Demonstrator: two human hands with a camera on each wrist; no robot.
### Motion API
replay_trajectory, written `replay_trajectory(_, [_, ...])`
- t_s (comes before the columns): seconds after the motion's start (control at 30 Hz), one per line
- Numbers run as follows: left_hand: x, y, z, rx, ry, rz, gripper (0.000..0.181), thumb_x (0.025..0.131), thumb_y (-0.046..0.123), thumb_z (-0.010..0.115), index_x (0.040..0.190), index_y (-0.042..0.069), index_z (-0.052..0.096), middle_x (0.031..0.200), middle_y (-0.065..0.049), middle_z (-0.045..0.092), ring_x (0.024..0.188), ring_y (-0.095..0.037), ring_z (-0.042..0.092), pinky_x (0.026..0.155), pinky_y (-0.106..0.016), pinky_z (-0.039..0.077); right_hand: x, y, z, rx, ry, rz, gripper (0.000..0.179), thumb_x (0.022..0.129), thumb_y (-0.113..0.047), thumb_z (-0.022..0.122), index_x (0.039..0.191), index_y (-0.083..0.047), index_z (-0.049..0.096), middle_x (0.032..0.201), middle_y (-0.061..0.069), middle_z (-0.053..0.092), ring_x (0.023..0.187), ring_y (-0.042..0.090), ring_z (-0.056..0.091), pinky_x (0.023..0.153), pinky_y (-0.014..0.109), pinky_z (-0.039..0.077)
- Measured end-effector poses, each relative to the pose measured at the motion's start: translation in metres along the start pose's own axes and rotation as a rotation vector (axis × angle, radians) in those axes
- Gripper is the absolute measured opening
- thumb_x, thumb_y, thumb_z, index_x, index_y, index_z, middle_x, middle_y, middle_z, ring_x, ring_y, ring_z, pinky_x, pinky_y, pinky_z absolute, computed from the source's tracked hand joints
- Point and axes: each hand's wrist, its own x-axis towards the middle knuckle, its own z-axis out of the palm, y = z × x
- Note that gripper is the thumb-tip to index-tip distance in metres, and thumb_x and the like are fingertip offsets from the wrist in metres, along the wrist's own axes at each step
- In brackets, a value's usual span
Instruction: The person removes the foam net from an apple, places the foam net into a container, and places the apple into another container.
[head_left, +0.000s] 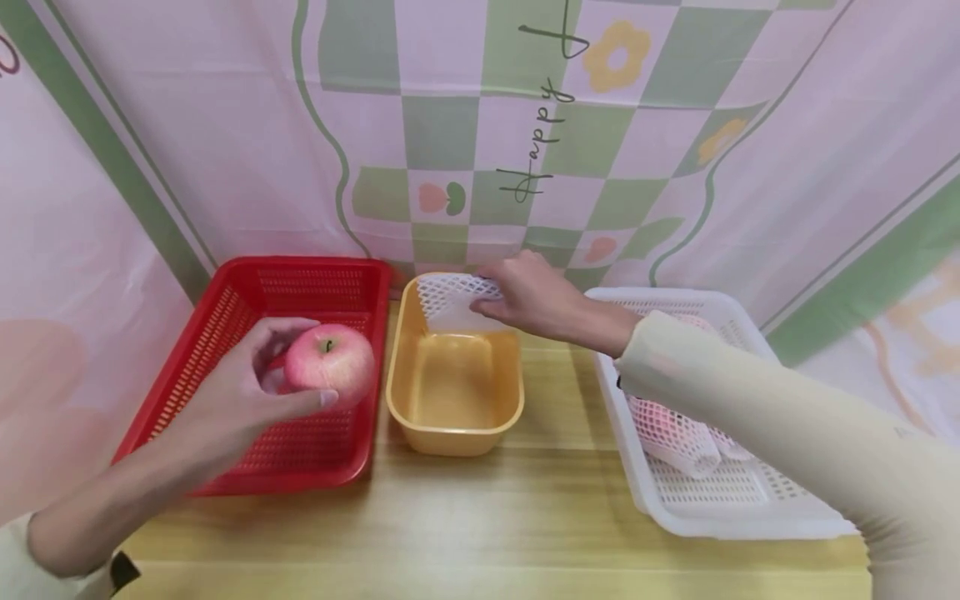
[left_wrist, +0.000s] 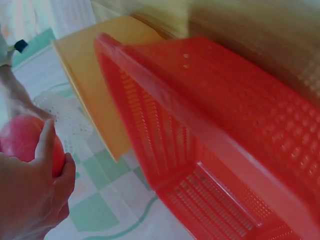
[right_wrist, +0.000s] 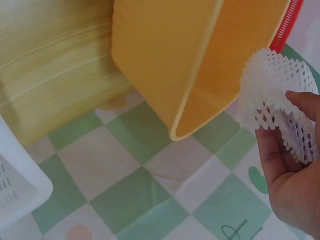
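In the head view my left hand (head_left: 258, 379) grips a pink-red apple (head_left: 333, 362) from its left side, thumb along the near face, over the red basket (head_left: 330, 479). The same apple (left_wrist: 25, 140) shows beyond my fingers in the left wrist view. My right hand (head_left: 536, 296) pinches a white foam net sleeve (head_left: 450, 304) at the far end of the yellow bin (head_left: 453, 443). Up close in the right wrist view, the net sleeve (right_wrist: 275, 85) hangs loosely between thumb and fingers, with no fruit visible in it.
On the right stands a white basket (head_left: 675, 525), holding pink fruit in foam nets (head_left: 675, 433), partly hidden by my right forearm. All three containers sit in a row on a wooden table (head_left: 487, 525). Behind them hangs a checkered cloth (head_left: 442, 133).
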Motion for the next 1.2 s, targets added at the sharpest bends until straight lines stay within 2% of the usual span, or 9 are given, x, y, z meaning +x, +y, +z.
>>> replay_trajectory(0.17, [0.012,0.001,-0.009,-0.017,0.006,-0.031,0.087,0.091,0.034,0.085,0.158,0.02,0.032,0.155,-0.009,0.04,0.138,-0.035,0.046,0.088,-0.028,0.062,0.01,0.006,0.009,-0.002,-0.02,0.004,0.013,0.093,-0.017,0.079,0.091,-0.007,0.072,0.077,0.002,0.069,0.07,0.023,0.063,0.069,0.043,0.055])
replay_trajectory(0.27, [0.019,0.001,-0.012,-0.062,0.014,-0.034,0.088,0.092,0.032,0.085,0.158,0.017,0.029,0.154,-0.012,0.038,0.134,-0.035,0.049,0.087,-0.032,0.063,0.014,0.01,0.015,-0.009,-0.01,0.008,0.015,0.093,-0.018,0.079,0.095,-0.005,0.072,0.079,0.005,0.07,0.071,0.024,0.063,0.069,0.044,0.055])
replay_trajectory(0.47, [0.038,-0.005,-0.015,-0.195,0.072,-0.068,0.082,0.096,0.024,0.081,0.155,0.015,0.026,0.149,-0.01,0.037,0.13,-0.029,0.048,0.088,-0.033,0.064,0.023,0.016,0.026,-0.05,0.0,0.001,0.015,0.092,-0.017,0.08,0.093,-0.004,0.072,0.079,0.006,0.069,0.073,0.026,0.064,0.071,0.045,0.055])
replay_trajectory(0.57, [0.048,-0.009,-0.019,-0.216,0.093,-0.099,0.08,0.098,0.025,0.078,0.155,0.016,0.023,0.15,-0.008,0.035,0.132,-0.027,0.044,0.09,-0.031,0.063,0.026,0.018,0.031,-0.058,-0.012,-0.014,0.014,0.092,-0.017,0.08,0.093,-0.004,0.073,0.082,0.007,0.072,0.077,0.027,0.068,0.075,0.045,0.056])
replay_trajectory(0.77, [0.065,-0.015,-0.026,-0.298,0.099,-0.149,0.091,0.099,0.03,0.077,0.163,0.017,0.014,0.162,-0.009,0.028,0.137,-0.027,0.042,0.091,-0.028,0.061,0.028,0.019,0.04,-0.015,-0.077,-0.011,0.021,0.095,-0.017,0.078,0.109,-0.002,0.074,0.102,0.012,0.078,0.093,0.03,0.074,0.087,0.046,0.058])
replay_trajectory(0.87, [0.073,-0.017,-0.027,-0.308,0.103,-0.15,0.091,0.097,0.032,0.079,0.165,0.017,0.019,0.159,-0.007,0.033,0.133,-0.025,0.046,0.093,-0.03,0.061,0.03,0.019,0.045,-0.015,-0.109,0.0,0.024,0.096,-0.019,0.078,0.113,-0.003,0.074,0.107,0.011,0.078,0.097,0.029,0.073,0.089,0.044,0.058])
replay_trajectory(1.0, [0.083,-0.021,-0.029,-0.253,0.108,-0.141,0.083,0.095,0.037,0.08,0.161,0.017,0.034,0.148,-0.002,0.044,0.128,-0.024,0.052,0.093,-0.032,0.062,0.032,0.019,0.05,-0.077,-0.146,0.025,0.032,0.096,-0.026,0.079,0.119,-0.004,0.072,0.11,0.012,0.077,0.096,0.029,0.072,0.088,0.045,0.057])
replay_trajectory(1.2, [0.099,-0.032,-0.034,-0.246,0.121,-0.131,0.07,0.099,0.031,0.076,0.156,0.009,0.042,0.133,0.0,0.051,0.115,-0.02,0.057,0.088,-0.032,0.063,0.035,0.018,0.047,-0.075,-0.177,0.078,0.05,0.093,-0.031,0.083,0.129,0.001,0.069,0.125,0.017,0.074,0.114,0.033,0.071,0.102,0.045,0.056])
